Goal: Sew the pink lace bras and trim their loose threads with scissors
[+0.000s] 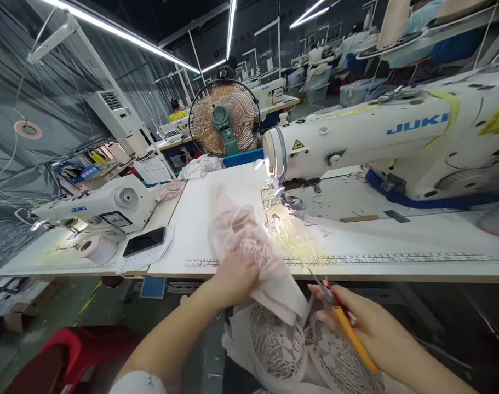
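My left hand (237,278) is closed on a pale pink lace garment (253,241), partly smeared by motion, at the table's front edge. Part of that fabric lies on the white tabletop, and a smooth panel hangs down past my fingers. In my right hand (366,314) is a pair of small scissors (329,293) with orange and red handles, its tip pointing up and left toward the table edge. Below both hands, pale lace cups (277,342) rest over my lap. Whether these join the fabric in my left hand I cannot tell.
A white JUKI sewing machine (356,137) stands on the right, its lit needle area above yellowish thread scraps (294,235). Another machine (97,205), a thread cone (96,249) and a phone (144,242) are at left. A fan (224,117) stands behind; a red stool (82,350) sits lower left.
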Demonstrator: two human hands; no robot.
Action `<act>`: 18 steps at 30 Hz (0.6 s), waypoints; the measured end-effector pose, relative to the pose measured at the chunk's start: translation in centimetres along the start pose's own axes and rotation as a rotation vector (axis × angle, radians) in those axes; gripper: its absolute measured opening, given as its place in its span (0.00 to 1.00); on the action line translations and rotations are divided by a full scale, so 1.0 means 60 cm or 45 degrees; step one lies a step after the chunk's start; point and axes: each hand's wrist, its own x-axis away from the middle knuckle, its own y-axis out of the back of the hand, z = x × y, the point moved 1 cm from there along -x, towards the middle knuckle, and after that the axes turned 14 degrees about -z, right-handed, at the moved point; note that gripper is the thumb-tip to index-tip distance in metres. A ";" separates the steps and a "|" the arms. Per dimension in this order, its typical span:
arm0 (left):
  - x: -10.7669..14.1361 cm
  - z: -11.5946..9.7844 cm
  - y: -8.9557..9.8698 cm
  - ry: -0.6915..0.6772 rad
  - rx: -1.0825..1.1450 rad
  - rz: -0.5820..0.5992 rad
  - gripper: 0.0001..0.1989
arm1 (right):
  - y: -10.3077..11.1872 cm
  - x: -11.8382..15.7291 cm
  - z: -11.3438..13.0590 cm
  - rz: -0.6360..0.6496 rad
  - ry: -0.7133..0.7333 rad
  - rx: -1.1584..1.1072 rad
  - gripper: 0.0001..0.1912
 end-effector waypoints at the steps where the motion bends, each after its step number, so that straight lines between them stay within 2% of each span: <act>1: 0.021 -0.019 -0.002 -0.055 -0.011 -0.043 0.09 | -0.014 -0.001 0.008 0.061 -0.032 -0.041 0.11; 3: 0.058 -0.053 -0.005 -0.115 0.005 -0.170 0.10 | -0.040 0.002 0.019 0.184 -0.101 -0.155 0.12; 5: 0.082 -0.080 -0.005 -0.133 0.059 -0.282 0.12 | -0.060 0.011 0.025 0.238 -0.185 -0.290 0.13; 9: 0.098 -0.102 0.005 -0.136 0.232 -0.420 0.11 | -0.078 0.030 0.018 0.120 -0.572 -0.619 0.19; 11: 0.103 -0.099 0.010 -0.138 0.345 -0.487 0.10 | -0.079 0.034 0.011 0.137 -0.717 -0.734 0.20; 13: 0.113 -0.088 0.013 -0.131 0.429 -0.562 0.11 | -0.076 0.035 0.003 0.208 -0.734 -0.778 0.19; 16: 0.137 -0.056 0.002 -0.047 0.410 -0.617 0.36 | -0.066 0.037 -0.015 0.190 -0.752 -0.840 0.17; 17: 0.145 -0.042 -0.007 0.014 0.380 -0.603 0.41 | -0.063 0.039 -0.021 0.174 -0.785 -0.886 0.17; 18: 0.152 -0.027 -0.017 0.110 0.359 -0.587 0.41 | -0.060 0.041 -0.028 0.169 -0.824 -0.929 0.18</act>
